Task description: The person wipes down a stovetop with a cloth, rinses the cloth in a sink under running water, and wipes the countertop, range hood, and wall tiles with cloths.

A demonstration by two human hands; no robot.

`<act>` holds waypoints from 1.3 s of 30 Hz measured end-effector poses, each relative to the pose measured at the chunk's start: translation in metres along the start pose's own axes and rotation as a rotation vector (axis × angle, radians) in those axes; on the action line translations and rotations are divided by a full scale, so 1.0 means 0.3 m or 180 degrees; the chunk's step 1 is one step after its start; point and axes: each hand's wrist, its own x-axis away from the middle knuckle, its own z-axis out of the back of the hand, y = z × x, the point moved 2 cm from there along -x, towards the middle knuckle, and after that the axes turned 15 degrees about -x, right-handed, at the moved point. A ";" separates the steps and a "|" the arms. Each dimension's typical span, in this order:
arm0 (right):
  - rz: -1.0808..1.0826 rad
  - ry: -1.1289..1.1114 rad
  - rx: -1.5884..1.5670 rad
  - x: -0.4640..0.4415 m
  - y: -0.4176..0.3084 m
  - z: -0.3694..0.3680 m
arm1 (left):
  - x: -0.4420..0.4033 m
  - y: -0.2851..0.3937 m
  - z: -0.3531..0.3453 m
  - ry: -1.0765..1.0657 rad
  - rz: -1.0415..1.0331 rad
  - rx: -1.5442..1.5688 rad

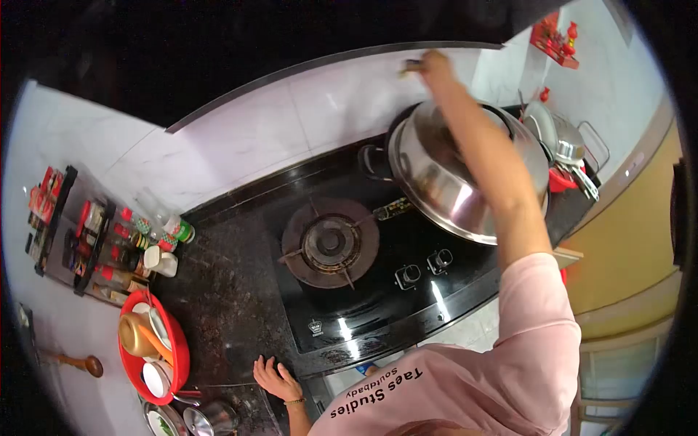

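My right hand [436, 69] is raised by the tiled wall under the dark overhang, its fingers closed around a small dark and yellowish thing [411, 67] too small to name. Below my outstretched right arm stands a large, shiny steel pot [443, 178] with a domed lid and black handles, over the right side of the black gas stove [378, 291]. The arm covers part of the lid. My left hand [276, 378] is at the front edge of the dark countertop [218, 291], holding nothing, fingers apart.
A bare burner [331, 243] is left of the pot, with two knobs [422, 270] in front. A red basin [182, 349] of bowls and metal pots [211, 418] sit at the left. Spice bottles [127, 254] line the left wall. Another pan [556, 131] stands far right.
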 end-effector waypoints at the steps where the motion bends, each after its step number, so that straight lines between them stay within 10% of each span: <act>1: -0.0218 0.0029 0.0012 -0.032 0.111 0.024 | 0.004 -0.009 -0.007 -0.0012 0.0016 0.0009; 6: -0.0772 -0.0021 -0.0144 -0.196 0.331 0.040 | -0.008 -0.007 0.001 0.0014 0.0089 0.0122; 19: 0.0455 -0.0998 0.0180 -0.131 -0.747 -0.096 | -0.017 -0.023 0.015 0.0027 0.0283 0.0359; 24: 0.0443 -0.1008 -0.0945 -0.047 -1.170 -0.165 | -0.019 -0.034 0.011 0.0097 0.0324 0.0439; 29: -0.1165 -0.1364 -0.4609 -0.124 -1.437 -0.444 | -0.014 -0.045 0.016 0.0115 0.0360 0.0422; 34: 0.0060 -0.1582 -0.3892 -0.045 -1.589 -0.432 | -0.004 -0.046 0.013 0.0143 0.0429 0.0473; 39: 0.0142 -0.2353 -0.6025 -0.045 -1.681 -0.590 | 0.003 -0.057 0.005 0.0116 0.0440 0.0521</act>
